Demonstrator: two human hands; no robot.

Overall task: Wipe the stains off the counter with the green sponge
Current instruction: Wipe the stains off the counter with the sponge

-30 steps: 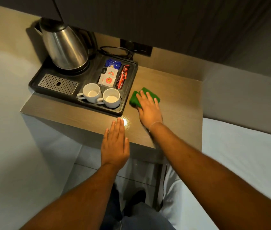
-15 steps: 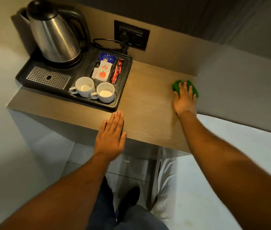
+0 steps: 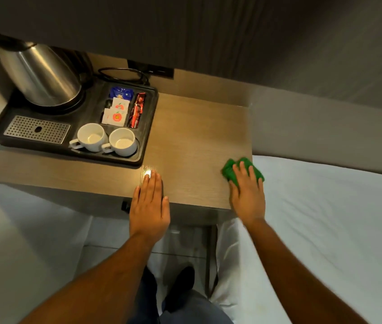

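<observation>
The green sponge (image 3: 231, 170) lies at the right edge of the wooden counter (image 3: 192, 141), near the front corner. My right hand (image 3: 247, 195) presses flat on top of it, and only its far part shows past my fingers. My left hand (image 3: 149, 204) rests flat and open on the counter's front edge, fingers together, holding nothing. A bright glare spot sits just past its fingertips. I cannot make out any stains on the wood.
A black tray (image 3: 149, 127) fills the counter's left half, with a steel kettle (image 3: 38, 73), two white cups (image 3: 106, 139) and sachets (image 3: 117, 111). A wall socket (image 3: 150, 70) is behind. A white bed (image 3: 325, 218) adjoins the counter's right side.
My right hand has swept the sponge from beside the tray across to the right edge, then toward me along that edge to the front corner. My left hand has stayed on the front edge.
</observation>
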